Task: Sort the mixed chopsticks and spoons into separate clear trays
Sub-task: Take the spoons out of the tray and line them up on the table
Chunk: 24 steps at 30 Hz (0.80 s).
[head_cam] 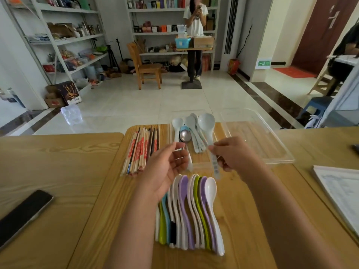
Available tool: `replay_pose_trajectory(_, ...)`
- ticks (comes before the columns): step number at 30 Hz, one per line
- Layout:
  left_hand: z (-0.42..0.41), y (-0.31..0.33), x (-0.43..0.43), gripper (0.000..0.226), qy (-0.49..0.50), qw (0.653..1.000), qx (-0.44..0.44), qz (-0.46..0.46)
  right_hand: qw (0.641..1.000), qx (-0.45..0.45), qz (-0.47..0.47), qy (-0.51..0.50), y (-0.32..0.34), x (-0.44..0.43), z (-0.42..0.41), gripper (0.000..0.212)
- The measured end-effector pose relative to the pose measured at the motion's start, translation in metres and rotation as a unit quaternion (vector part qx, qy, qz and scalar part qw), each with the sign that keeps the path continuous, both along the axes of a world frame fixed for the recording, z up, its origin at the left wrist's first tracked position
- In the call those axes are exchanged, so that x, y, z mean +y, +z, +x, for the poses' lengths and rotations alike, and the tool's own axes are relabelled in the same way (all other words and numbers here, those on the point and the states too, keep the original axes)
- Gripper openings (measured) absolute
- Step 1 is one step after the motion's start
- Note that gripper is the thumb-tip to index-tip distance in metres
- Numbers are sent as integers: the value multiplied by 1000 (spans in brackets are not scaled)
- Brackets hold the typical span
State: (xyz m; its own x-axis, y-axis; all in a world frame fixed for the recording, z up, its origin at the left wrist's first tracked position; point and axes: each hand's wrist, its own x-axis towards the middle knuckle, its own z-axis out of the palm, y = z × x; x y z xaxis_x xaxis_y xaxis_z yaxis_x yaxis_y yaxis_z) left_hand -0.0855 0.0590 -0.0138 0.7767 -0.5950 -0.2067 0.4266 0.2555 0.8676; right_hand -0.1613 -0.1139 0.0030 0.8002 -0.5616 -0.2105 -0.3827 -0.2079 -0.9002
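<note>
Several pale blue spoons (pixel 194 131) and a metal spoon (pixel 184 135) lie in a clear tray (pixel 202 164) at the table's middle. My right hand (pixel 231 154) pinches the printed handle of a large pale spoon (pixel 206 123) whose bowl is over that tray. My left hand (pixel 167 167) is palm up, and its thumb and fingertips meet at the handle of another pale spoon (pixel 189 162). Left of them, wooden and dark chopsticks (pixel 139 150) fill a second clear tray. A row of white, purple, green and blue spoons (pixel 192 210) lies on the table below my hands.
An empty clear tray (pixel 258 140) sits at the right. A dark phone (pixel 23 212) lies on the left table and papers (pixel 340 191) on the right. Beyond the table edge are a wooden chair (pixel 145 66), shelves and a standing person (pixel 195 35).
</note>
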Motion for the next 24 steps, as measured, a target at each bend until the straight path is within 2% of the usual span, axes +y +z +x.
replay_pose_trajectory(2, -29, -11, 8, 28, -18, 999, 25, -19, 999, 7, 50, 8, -7, 19, -59, 13)
replay_pose_trajectory(6, -73, -38, 2, 27, -56, 996, 53, 37, 996, 45, 83, -4, -37, 34, -118, 16)
replay_pose_trajectory(13, -104, -54, -7, 28, -78, 990, 51, 107, 997, 73, 29, -19, -72, 29, -127, 20)
replay_pose_trajectory(19, -108, -54, -12, 28, -68, 989, 30, 126, 987, 110, -106, -45, -98, 30, -107, 21)
replay_pose_trajectory(24, -107, -53, -16, 29, -65, 989, 30, 127, 987, 85, -126, -51, -100, 38, -100, 18)
